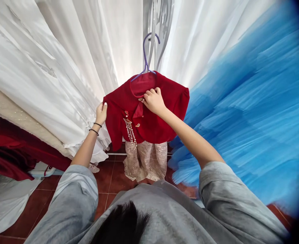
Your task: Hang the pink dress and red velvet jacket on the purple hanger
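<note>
A dark red jacket [159, 125] hangs in front of me on a purple hanger [145, 57]. Jewelled fastenings and a beaded tassel [129, 128] decorate its front. My left hand [101, 114] is closed on the jacket's left shoulder edge, thumb on top. At the neckline, my right hand [154, 100] pinches the front edge beside the top jewelled button [140, 99]; a flap below it is partly folded open. Below the jacket hangs a shiny cream skirt [149, 159] with a pattern.
White gowns [63, 61] hang on the left and behind. A blue tulle dress [240, 112] fills the right side. A grey metal rack [162, 34] stands at the back. Dark red garments [17, 149] lie at the far left, above a red tiled floor [106, 183].
</note>
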The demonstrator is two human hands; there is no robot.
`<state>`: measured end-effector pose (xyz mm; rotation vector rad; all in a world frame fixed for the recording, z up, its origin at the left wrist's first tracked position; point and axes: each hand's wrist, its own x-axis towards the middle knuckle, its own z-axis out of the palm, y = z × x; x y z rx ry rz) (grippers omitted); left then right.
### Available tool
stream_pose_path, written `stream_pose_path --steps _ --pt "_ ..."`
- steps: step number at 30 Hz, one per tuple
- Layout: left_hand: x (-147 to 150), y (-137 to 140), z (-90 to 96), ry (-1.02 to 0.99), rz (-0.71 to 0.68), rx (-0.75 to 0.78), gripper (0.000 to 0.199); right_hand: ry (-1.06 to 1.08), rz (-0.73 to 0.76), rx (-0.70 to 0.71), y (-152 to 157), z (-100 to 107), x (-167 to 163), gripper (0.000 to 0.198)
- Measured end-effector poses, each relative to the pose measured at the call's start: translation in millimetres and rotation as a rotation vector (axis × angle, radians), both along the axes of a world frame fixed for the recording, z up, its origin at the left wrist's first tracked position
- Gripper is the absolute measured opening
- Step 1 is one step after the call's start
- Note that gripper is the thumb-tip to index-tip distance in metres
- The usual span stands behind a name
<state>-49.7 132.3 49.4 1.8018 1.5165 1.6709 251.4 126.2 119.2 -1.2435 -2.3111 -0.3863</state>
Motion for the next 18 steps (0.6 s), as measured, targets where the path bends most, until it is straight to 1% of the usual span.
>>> stream_pose_path --steps 2,4,6,7,9,10,12,14,16,17,18 --pt "-6.1 -4.3 -3.8 0.009 0.01 -0.02 0.067 0.053 0.032 0.08 -18.8 -6.0 11.9 0.04" --pt "-15.1 -9.9 -9.0 0.021 0.011 -0.032 0.065 0.113 0.027 0.13 -41.2 -12.6 31.8 0.05" --pt "-22.0 -18.4 -16.5 0.023 0.024 -0.03 0.062 0.177 -0.041 0.132 -60.4 -23.1 56.9 0.055" --pt "-22.8 -24.0 -20.4 0.029 0.056 -0.021 0.06 0.214 -0.089 0.126 -66.9 -30.1 69.7 0.058" --pt "-15.0 -36.7 -26.2 0.075 0.187 0.019 0.058 0.295 -0.183 0.115 -71.8 -46.6 91.1 0.074" --pt "-5.3 -43.1 -27.2 0.117 0.266 0.045 0.06 0.334 -0.221 0.108 -70.3 -55.2 97.9 0.086" --pt "25.4 -53.0 -25.0 0.213 0.384 0.073 0.069 0.401 -0.27 0.085 -60.8 -70.4 101.9 0.111" --pt "65.4 -56.1 -19.1 0.286 0.417 0.016 0.086 0.448 -0.309 0.055 -46.7 -80.4 95.5 0.124" --pt "101.5 -51.6 -13.3 0.308 0.425 -0.097 0.106 0.485 -0.38 0.033 -32.4 -84.2 86.8 0.128" --pt "113.4 -47.1 -11.5 0.301 0.444 -0.146 0.113 0.508 -0.431 0.032 -26.3 -84.0 84.8 0.125" --pt "119.4 -41.9 -10.4 0.29 0.468 -0.175 0.115 0.532 -0.48 0.037 -21.4 -82.7 85.8 0.119"
